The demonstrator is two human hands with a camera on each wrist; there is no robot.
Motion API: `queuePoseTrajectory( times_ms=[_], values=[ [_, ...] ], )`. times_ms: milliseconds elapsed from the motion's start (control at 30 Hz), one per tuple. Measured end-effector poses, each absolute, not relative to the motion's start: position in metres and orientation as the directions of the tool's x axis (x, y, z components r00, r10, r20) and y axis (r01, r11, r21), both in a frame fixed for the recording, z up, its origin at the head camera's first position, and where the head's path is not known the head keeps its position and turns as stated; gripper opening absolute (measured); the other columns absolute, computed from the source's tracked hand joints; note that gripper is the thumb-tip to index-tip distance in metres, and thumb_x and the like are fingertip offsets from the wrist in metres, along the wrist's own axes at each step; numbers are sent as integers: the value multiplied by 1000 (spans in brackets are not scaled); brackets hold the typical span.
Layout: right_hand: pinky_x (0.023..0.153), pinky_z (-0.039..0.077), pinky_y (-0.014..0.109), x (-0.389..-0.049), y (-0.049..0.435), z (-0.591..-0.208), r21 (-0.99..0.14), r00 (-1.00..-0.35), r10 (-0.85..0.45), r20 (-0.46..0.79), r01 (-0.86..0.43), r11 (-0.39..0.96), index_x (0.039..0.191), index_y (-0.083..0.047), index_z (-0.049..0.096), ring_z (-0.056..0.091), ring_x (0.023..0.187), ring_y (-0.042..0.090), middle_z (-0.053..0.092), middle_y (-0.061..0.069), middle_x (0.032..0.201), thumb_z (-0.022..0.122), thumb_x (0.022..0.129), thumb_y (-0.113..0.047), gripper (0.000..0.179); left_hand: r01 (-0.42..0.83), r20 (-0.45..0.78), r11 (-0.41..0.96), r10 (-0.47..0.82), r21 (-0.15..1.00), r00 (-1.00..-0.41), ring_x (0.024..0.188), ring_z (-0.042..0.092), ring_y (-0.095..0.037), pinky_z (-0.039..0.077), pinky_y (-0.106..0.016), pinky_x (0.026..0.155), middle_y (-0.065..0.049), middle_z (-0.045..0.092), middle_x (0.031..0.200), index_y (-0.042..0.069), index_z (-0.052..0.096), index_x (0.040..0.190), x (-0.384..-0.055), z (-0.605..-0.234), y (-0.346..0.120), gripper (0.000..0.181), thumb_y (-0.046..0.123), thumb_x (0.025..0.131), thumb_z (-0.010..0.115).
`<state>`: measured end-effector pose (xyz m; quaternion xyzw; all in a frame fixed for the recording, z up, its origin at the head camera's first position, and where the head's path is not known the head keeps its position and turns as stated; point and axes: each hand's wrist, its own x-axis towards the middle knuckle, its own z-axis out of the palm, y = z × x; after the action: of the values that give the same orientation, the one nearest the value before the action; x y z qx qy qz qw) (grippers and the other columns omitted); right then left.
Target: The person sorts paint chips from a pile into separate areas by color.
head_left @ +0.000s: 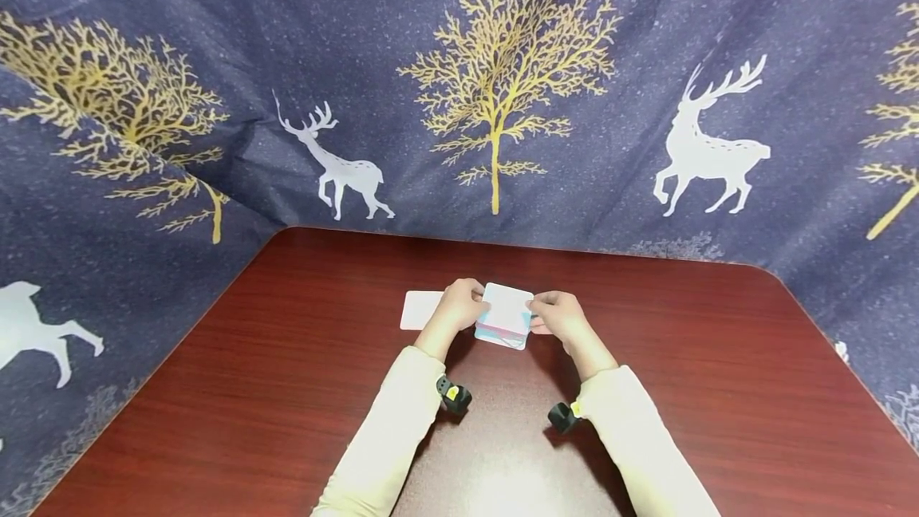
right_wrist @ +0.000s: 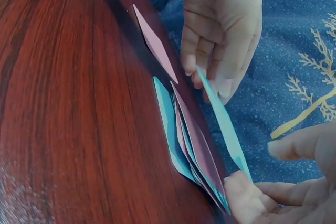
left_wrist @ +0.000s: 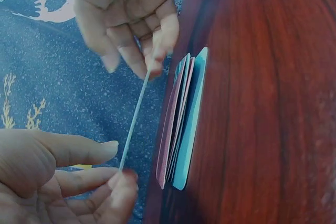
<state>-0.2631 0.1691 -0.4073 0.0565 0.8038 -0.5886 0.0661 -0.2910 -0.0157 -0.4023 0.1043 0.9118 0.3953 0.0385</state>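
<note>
A square, white-faced card is held up between both hands. My left hand grips its left edge; my right hand has the opposite edge. Seen nearly edge-on in the left wrist view, the card rests at the curled fingertips of both hands, with the left thumb slightly off it. Below lies a loose stack of thin cards in pink and light blue, partly hidden by the raised card in the head view. Beside the left hand, a single card lies on the table, partly covered by that hand.
The red-brown wooden table reaches back to a dark blue cloth with deer and trees. Small black wrist cameras sit on both cream sleeves. Light glares off the table's near middle.
</note>
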Motion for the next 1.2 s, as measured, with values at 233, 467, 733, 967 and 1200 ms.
queuePoseTrajectory(
  times_ms=[233,467,733,967,1200],
  values=[
    [62,57,27,-264,170,-407,-949,-989,70,-130,144,281,121,18,48,62,64,12,63,27,98,55,89,3,37,133,22,574,195,808,-981,67,68,-22,52,-26,59,-15,68,89,-3,67,103,-291,-400,-17,22,2,85,56],
    [56,56,25,-264,172,-406,-956,-985,88,-147,164,243,120,15,50,61,60,11,64,22,92,58,86,3,37,52,-29,426,181,903,-983,63,66,-18,56,-27,59,-17,67,89,-6,64,104,-290,-403,-20,22,0,84,57],
    [55,53,19,-265,174,-407,-959,-974,73,-215,225,171,118,13,54,62,59,8,64,3,74,61,87,-1,35,-16,-71,339,149,941,-986,61,61,-15,57,-29,60,-16,65,88,-5,64,104,-290,-410,-21,23,-2,82,58],
    [58,54,19,-264,177,-409,-964,-972,50,-231,236,121,119,16,53,62,60,7,65,-1,72,60,88,1,35,-35,-90,297,172,954,-981,63,60,-16,58,-32,63,-17,64,89,-6,63,106,-292,-411,-20,24,-4,82,58],
    [61,55,19,-264,180,-406,-967,-971,45,-236,239,90,120,16,51,61,60,6,63,-1,72,58,88,1,36,-40,-88,262,173,964,-981,66,59,-15,57,-30,65,-16,63,88,-6,63,106,-292,-409,-17,25,-5,82,59]
  ],
)
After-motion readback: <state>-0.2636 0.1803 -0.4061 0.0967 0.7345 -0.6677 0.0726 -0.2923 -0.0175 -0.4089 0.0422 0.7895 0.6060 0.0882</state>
